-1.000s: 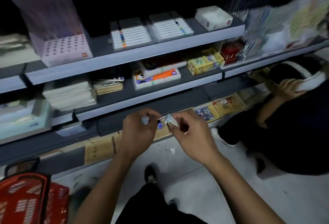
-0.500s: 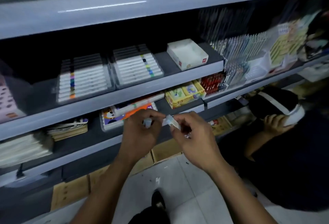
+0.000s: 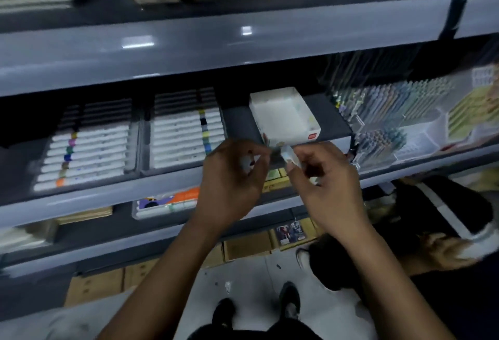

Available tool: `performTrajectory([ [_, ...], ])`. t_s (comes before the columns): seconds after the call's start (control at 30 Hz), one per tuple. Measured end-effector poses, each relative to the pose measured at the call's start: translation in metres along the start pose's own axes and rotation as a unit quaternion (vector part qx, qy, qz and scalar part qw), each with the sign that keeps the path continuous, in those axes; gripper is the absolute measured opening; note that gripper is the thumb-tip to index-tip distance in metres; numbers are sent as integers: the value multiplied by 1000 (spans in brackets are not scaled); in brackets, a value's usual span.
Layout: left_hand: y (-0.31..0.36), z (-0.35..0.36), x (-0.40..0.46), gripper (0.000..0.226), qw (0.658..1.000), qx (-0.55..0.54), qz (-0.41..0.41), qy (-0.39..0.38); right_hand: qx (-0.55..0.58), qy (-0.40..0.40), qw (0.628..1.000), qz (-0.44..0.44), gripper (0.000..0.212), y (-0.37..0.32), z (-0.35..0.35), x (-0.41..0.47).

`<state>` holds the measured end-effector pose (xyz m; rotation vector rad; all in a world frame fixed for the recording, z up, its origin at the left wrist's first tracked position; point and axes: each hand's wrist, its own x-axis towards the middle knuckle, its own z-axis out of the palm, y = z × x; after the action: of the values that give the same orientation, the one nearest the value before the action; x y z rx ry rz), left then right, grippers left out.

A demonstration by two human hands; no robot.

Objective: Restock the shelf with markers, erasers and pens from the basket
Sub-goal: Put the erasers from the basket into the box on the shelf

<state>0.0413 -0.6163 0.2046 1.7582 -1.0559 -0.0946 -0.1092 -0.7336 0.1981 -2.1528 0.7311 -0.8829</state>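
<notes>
My left hand (image 3: 232,177) holds a small pale eraser (image 3: 247,162) in curled fingers, mostly hidden by them. My right hand (image 3: 321,177) pinches another small white eraser (image 3: 288,154) between thumb and fingers. Both hands hover just in front of the grey shelf edge (image 3: 172,180), right below an open white box (image 3: 283,116) with a red label. Two trays of white markers (image 3: 89,147) with coloured bands lie to the box's left on that shelf. The basket is out of view.
A clear rack of pens (image 3: 383,128) stands at the right of the same shelf. Lower shelves hold flat boxes (image 3: 167,201) and yellow packs (image 3: 275,177). Another person (image 3: 445,231) crouches at the lower right, close to my right arm. Cardboard boxes (image 3: 245,245) sit on the floor.
My view has tilted upward and both hands have risen from the lowest shelf level to the marker shelf, still holding the erasers. The red basket has left the view.
</notes>
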Motion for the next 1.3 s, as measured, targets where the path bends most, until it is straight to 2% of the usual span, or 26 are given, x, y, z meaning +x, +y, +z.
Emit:
performTrajectory([
  [0.13,9,20,9,14,998,54,-3,36,21,-56,997,-44,14,17,-14,33],
  [0.37,22,42,17,26,987,134,-28,88,13,-125,986,-109,21,31,-36,71],
  [0.57,24,44,18,26,975,219,-41,26,-23,-127,984,-120,26,29,-35,110],
  [0.77,23,45,20,29,974,223,-46,4,-120,-157,970,-140,20,24,-25,138],
  [0.97,18,46,24,15,974,225,-34,10,-193,-177,953,-151,21,18,-8,148],
  [1.2,11,44,29,17,979,199,-34,1,-253,-229,934,-108,12,12,15,165],
  [1.3,9,42,30,16,981,190,-29,2,-258,-241,932,-88,15,12,26,167],
])
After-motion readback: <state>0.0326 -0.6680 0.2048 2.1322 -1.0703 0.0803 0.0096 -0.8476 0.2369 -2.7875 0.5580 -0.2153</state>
